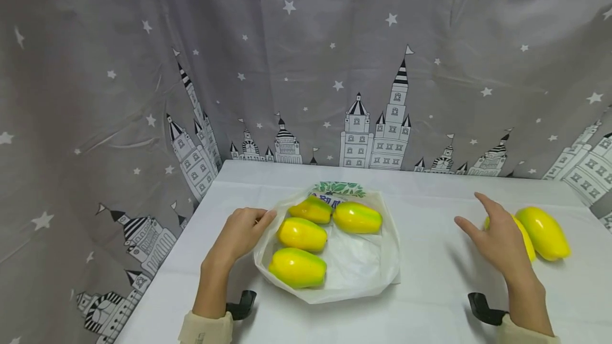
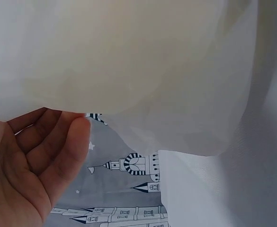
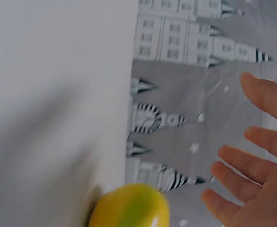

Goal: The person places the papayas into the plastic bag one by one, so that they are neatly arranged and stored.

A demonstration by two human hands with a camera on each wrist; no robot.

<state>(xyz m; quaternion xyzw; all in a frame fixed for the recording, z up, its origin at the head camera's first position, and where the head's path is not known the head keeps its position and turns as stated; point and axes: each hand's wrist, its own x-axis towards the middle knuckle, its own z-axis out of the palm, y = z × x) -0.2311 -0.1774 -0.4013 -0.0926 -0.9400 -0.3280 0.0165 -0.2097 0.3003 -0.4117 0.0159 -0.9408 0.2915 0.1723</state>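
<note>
A white plastic bag [image 1: 356,272] lies with its mouth spread wide on the table. Inside it are several glossy yellow-green fruits [image 1: 302,234], papaya-like in shape. At the bag's left rim, my left hand [image 1: 244,232] pinches the edge between thumb and fingers; the left wrist view shows the thin sheet of the bag [image 2: 143,85] rising from the fingertips. My right hand [image 1: 499,240] hovers over the right side with its fingers spread, holding nothing. Two more such fruits are beside it: one yellow fruit [image 1: 544,232] in plain sight, the other partly hidden behind the hand.
A white cloth covers the table [image 1: 430,291]. Grey curtains [image 1: 311,41] printed with castles and stars stand behind the table and along its left side. A black wrist mount [image 1: 485,309] sticks out from the right wrist, another [image 1: 242,304] from the left.
</note>
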